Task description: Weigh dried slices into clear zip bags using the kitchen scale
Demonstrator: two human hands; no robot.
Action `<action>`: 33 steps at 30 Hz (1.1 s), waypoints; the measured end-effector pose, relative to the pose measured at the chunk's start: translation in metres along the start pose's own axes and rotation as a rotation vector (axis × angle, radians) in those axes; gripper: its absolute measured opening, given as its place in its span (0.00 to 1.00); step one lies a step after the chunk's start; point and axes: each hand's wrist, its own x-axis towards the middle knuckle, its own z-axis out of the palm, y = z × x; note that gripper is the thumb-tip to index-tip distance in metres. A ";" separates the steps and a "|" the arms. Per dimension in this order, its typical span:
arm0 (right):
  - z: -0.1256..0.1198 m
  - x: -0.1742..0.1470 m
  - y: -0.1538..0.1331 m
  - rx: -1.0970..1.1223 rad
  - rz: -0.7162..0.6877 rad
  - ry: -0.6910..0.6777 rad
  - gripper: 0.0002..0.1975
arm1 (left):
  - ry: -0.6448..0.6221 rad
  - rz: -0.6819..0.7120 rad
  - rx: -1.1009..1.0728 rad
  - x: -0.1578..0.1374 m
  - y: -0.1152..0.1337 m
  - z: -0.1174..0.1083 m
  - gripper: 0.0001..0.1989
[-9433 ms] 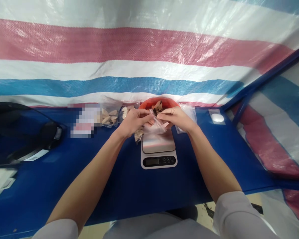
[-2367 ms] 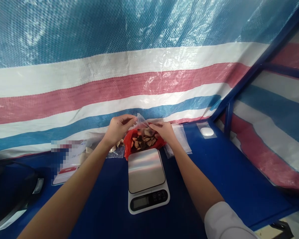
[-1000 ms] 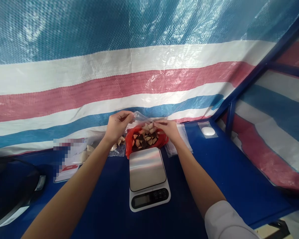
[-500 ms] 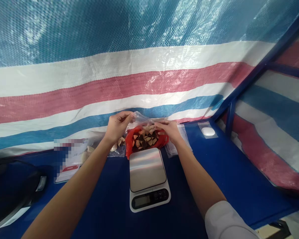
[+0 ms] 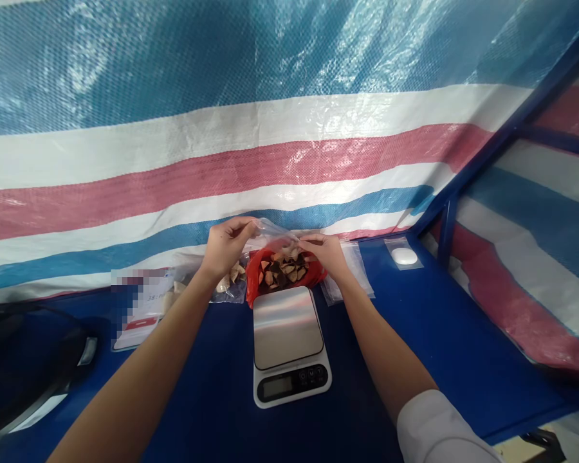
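Between my hands, a clear plastic bag point(image 5: 273, 230) is stretched by its edges. My left hand point(image 5: 230, 243) pinches its left side, fingers closed. On the other side, my right hand point(image 5: 324, 249) is closed on the bag's right edge. Just below and behind the bag sits a red plastic bag point(image 5: 253, 283), spread wide around brown dried pieces point(image 5: 282, 271). Some pale pieces show through the clear film, and I cannot tell whether they are inside it. In front stands a digital kitchen scale point(image 5: 289, 328) with a bare steel plate and a dark display.
Clear bags with pale dried slices point(image 5: 231, 281) lie left of the red bag. Flat clear bags point(image 5: 354, 270) lie to its right. Farther right is a white rounded object point(image 5: 404, 256) on a small clear bag. A printed card point(image 5: 142, 321) and a black item point(image 5: 38, 366) are at left.
My view has shifted slightly, so the things on the table appear a little to the right. Both hands keep their hold on the clear bag, nearly unmoved.
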 end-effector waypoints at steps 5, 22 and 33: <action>0.005 -0.005 -0.010 0.058 0.037 -0.052 0.11 | 0.058 -0.004 -0.001 -0.002 0.005 -0.013 0.14; 0.019 -0.041 -0.028 0.049 -0.116 -0.068 0.17 | 0.084 -0.121 -0.229 -0.058 0.010 -0.032 0.23; 0.016 -0.080 0.006 0.127 -0.171 0.121 0.27 | 0.209 -0.273 -0.673 -0.115 -0.011 0.011 0.18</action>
